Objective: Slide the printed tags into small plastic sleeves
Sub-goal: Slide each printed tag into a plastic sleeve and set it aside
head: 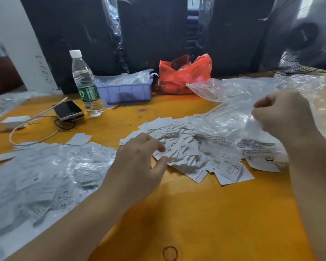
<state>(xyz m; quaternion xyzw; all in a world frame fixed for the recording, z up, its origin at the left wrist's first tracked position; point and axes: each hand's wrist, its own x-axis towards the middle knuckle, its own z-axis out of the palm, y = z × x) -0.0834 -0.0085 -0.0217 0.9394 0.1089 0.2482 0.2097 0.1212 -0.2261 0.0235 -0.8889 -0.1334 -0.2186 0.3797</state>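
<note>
head view of an orange bench point(205, 213). a loose heap of white printed tags point(186, 147) lies at centre; legible size marks include "xs", "s" and "m", the finer print being too blurred to read. the left hand point(139, 166), palm down with forearm reaching in from the lower left, pinches one tag marked "xs" at the heap's near-left edge between thumb and forefinger. the right hand point(282, 113), raised at right with fingers curled, grips a clear sleeve point(239, 121) from the pile of plastic point(252, 91) just behind the heap; black warning text on the plastic is unreadable. at left lies a spread of filled sleeves point(45, 176), several showing "xs". behind stand a water bottle point(86, 83) with a green label, a phone point(68, 110) on a cable, a lilac tray point(126, 91), a red bag point(184, 72) and a fan point(305, 34). a rubber band point(170, 253) lies at the near edge.
</note>
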